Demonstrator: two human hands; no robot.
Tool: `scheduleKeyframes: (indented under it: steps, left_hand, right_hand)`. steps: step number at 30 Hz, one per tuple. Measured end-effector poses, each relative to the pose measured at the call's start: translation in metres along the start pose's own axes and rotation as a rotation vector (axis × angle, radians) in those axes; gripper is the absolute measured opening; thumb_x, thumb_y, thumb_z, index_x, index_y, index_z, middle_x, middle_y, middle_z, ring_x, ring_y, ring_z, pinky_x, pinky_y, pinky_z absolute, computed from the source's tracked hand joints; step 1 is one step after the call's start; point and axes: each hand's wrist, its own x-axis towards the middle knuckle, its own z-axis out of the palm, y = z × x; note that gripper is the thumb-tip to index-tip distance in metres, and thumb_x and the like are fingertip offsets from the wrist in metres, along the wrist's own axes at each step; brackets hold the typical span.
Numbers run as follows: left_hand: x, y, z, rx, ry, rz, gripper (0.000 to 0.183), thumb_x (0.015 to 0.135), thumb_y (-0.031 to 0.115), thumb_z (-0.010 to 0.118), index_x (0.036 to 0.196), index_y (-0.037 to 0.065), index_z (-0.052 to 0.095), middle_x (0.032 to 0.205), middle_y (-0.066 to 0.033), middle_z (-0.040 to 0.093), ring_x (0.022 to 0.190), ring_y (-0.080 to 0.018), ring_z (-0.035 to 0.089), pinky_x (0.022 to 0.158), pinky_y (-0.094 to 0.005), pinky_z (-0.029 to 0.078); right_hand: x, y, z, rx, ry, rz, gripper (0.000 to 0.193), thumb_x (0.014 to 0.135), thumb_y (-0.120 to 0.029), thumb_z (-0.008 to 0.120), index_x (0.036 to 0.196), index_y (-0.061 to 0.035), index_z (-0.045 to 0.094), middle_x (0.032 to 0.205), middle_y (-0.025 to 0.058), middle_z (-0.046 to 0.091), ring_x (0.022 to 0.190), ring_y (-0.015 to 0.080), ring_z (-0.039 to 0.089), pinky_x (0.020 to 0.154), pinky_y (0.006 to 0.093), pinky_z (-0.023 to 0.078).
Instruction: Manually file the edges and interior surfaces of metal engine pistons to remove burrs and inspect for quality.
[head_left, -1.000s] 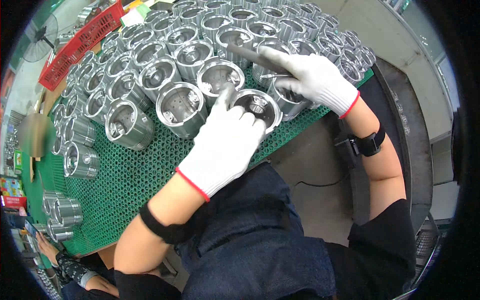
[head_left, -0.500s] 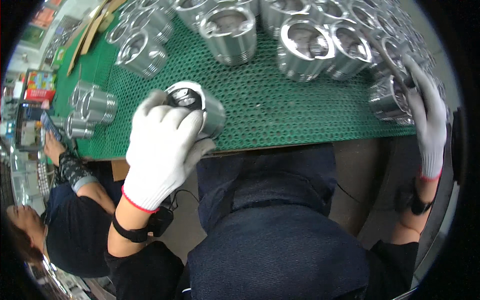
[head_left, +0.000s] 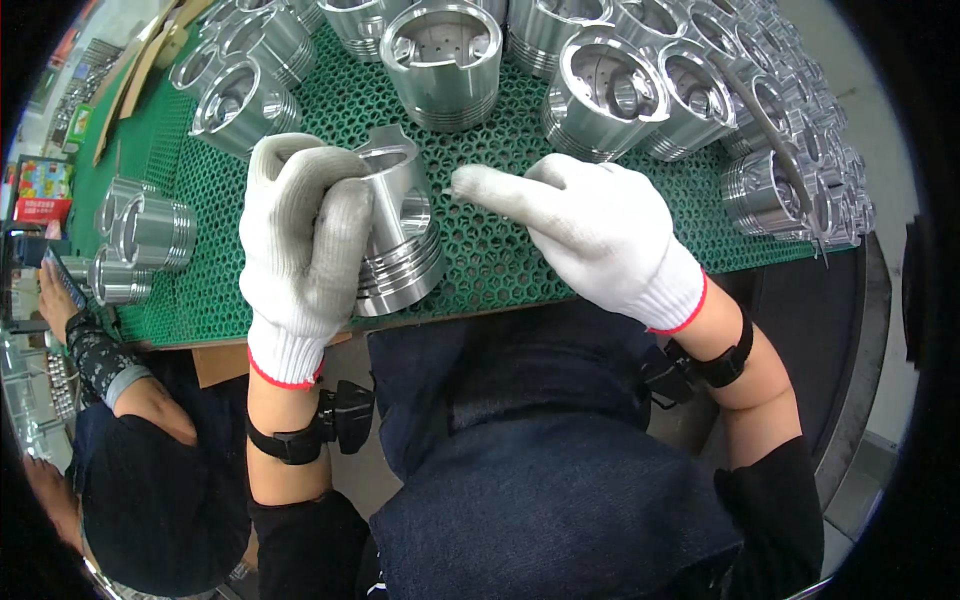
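My gloved left hand [head_left: 300,225] is closed round the side of a silver metal piston [head_left: 400,265]. That piston stands near the front edge of the green table, ring grooves at the bottom and its round pin hole turned to the right. Just right of it, my gloved right hand [head_left: 600,225] reaches in with a finger stretched toward the piston, a small gap between them. I see nothing held in the right hand, though some of its fingers are tucked out of sight. A long dark thin tool [head_left: 770,130] lies across the pistons at the right.
Many more pistons [head_left: 445,75] stand along the back and right of the perforated green mat [head_left: 490,260]. A few pistons [head_left: 150,235] are grouped at the left, and cardboard strips [head_left: 135,85] lie at the far left. Beside me, a person [head_left: 160,480] holds a phone.
My right hand has left the dark tool at the far right and come in beside the piston. The left hand's piston has tipped upright and turned, its pin hole now showing.
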Motion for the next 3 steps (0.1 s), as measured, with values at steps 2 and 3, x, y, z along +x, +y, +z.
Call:
scheduleKeyframes:
  steps: [2, 3]
  left_hand:
    - [0.006, 0.0035, -0.0003, 0.028, -0.057, -0.031, 0.016, 0.08, 0.012, 0.064, 0.091, 0.001, 0.065, 0.096, -0.0158, 0.057, 0.087, -0.0278, 0.057, 0.079, -0.0365, 0.047]
    - [0.0067, 0.0058, -0.0023, 0.061, -0.113, -0.063, 0.016, 0.08, 0.012, 0.064, 0.091, 0.002, 0.065, 0.096, -0.0159, 0.058, 0.087, -0.0284, 0.057, 0.079, -0.0366, 0.047]
  right_hand:
    - [0.0043, 0.0058, 0.0023, -0.03, -0.006, -0.028, 0.04, 0.086, -0.011, 0.06, 0.124, -0.024, 0.061, 0.069, 0.0029, 0.055, 0.058, 0.0245, 0.061, 0.053, 0.0335, 0.051]
    - [0.0053, 0.0064, 0.0032, -0.057, -0.011, -0.06, 0.042, 0.085, -0.011, 0.061, 0.124, -0.0245, 0.06, 0.069, 0.0041, 0.055, 0.059, 0.024, 0.061, 0.053, 0.0323, 0.051]
